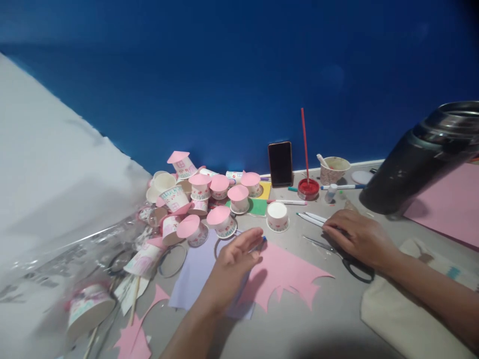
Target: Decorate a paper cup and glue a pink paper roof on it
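Note:
My left hand [239, 257] is raised over a lilac sheet [194, 271] and a ragged pink paper piece [282, 269]; its fingers are stretched out and it holds nothing I can see. Palm down on the table, my right hand [355, 234] has its fingers curled together at the ends of two marker pens [312, 219]. Scissors [357, 269] with dark handles lie beneath and beside that hand. Ahead of my left hand sit an upside-down white paper cup [277, 216] and several decorated cups topped with pink paper, such as this paper cup [221, 222].
A dark flask [415, 159] stands at the right, by a pink sheet [445, 204]. Near the blue wall are a phone [280, 164], a red jar [308, 188] with a stick, and a glue bottle [331, 193]. Clear plastic [86, 249] lies left; cloth [400, 309] lies front right.

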{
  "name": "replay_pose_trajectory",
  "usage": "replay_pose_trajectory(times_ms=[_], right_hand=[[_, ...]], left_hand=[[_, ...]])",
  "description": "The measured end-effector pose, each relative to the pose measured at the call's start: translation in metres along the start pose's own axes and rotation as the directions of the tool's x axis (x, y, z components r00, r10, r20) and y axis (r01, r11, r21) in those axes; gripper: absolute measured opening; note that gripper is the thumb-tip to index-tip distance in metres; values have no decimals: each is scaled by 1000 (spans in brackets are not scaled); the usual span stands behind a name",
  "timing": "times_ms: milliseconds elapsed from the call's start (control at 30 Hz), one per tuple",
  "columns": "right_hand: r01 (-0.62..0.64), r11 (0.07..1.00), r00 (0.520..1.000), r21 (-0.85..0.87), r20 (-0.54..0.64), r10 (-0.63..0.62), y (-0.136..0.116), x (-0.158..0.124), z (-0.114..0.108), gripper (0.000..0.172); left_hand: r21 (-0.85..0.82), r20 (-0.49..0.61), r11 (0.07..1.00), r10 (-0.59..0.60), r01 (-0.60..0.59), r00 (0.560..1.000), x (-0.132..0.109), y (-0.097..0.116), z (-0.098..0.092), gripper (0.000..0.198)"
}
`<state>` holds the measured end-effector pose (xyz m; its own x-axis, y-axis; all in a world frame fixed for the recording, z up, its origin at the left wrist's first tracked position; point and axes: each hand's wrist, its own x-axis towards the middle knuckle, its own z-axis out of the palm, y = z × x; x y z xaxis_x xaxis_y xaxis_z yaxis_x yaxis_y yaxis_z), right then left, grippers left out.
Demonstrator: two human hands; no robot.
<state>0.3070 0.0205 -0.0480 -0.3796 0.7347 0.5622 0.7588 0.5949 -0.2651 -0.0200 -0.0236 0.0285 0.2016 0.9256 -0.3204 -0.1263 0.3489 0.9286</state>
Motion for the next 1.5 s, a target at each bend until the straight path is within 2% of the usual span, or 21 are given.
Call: replay_pose_trajectory(times_ms=[67, 167, 333, 400, 467, 533, 600, 667, 700, 800, 900, 1033, 1100, 1167, 1200, 1267, 1300, 1367, 1400, 1433, 1500], right_hand=[[9, 1000, 1000, 12, -1, -9, 1, -1, 0, 19], [16, 1000, 1000, 24, -5, -16, 1, -2, 0, 16], [-7, 999, 1000, 36, -2, 8, -2, -4, 2, 12], [21, 998, 1000, 52, -10, -20, -5, -3, 2, 13], [53, 997, 998, 61, -25, -52, -7, -2, 2, 13], [60, 996, 997, 62, -44, -57, -7, 1, 1, 14], [40, 997, 998, 59, -47, -37, -7, 2, -1, 15], [22, 998, 999, 53, -30, -20, -7, 3, -2, 17], [13, 999, 1000, 47, -17, -13, -8, 4, -3, 18], [2, 1000, 1000, 29, -1, -2, -10, 4, -4, 19], [10, 1000, 1000, 26, -5, -9, -11, 4, -4, 21], [12, 1000, 1000, 25, -5, -12, -9, 5, -3, 22], [15, 1000, 1000, 24, -10, -14, -8, 5, -2, 22], [15, 999, 1000, 31, -12, -14, -8, 5, -2, 22], [11, 999, 1000, 39, -11, -10, -8, 5, -2, 22], [-2, 998, 1000, 56, -12, 3, -7, 5, -2, 22], [-8, 998, 1000, 60, -12, 9, -7, 5, -3, 22], [-14, 998, 1000, 61, -12, 14, -6, 5, -3, 23], [-17, 998, 1000, 64, -11, 18, -6, 5, -3, 23], [-22, 997, 1000, 69, -10, 22, -5, 5, -3, 23], [-34, 996, 999, 84, -9, 35, -4, 4, -3, 23]], left_hand=[[144, -14, 989, 38, -36, 999, -10, -8, -8, 35], [272, -33, 960, 71, -60, 997, -28, -21, -17, 34], [456, -91, 890, 63, -15, 994, -39, -25, -22, 31], [517, -111, 855, 105, -32, 988, -32, -17, -19, 28], [616, -111, 780, 220, -107, 969, -18, -6, -11, 24], [716, -57, 662, 371, -221, 927, -1, 6, -1, 24], [782, 24, 528, 504, -331, 863, 18, 16, 10, 26], [818, 101, 420, 568, -393, 817, 36, 24, 21, 29], [830, 133, 383, 570, -405, 811, 45, 27, 26, 31], [866, 187, 319, 507, -385, 842, 64, 32, 37, 39], [912, 189, 252, 437, -322, 879, 77, 33, 42, 47], [933, 199, 195, 419, -302, 886, 89, 26, 42, 47], [926, 206, 202, 441, -320, 874, 93, 23, 41, 43], [906, 183, 253, 490, -340, 852, 94, 23, 39, 40], [886, 149, 309, 515, -345, 844, 93, 24, 37, 39], [780, 46, 517, 516, -353, 855, 87, 29, 31, 38], [671, -6, 654, 474, -348, 880, 83, 32, 27, 37], [330, -55, 897, 329, -294, 943, 73, 35, 18, 36], [152, -67, 959, 251, -238, 966, 67, 35, 14, 34], [-4, -71, 983, 181, -182, 981, 62, 33, 10, 31], [-222, -64, 971, 76, -89, 995, 54, 24, 5, 27]])
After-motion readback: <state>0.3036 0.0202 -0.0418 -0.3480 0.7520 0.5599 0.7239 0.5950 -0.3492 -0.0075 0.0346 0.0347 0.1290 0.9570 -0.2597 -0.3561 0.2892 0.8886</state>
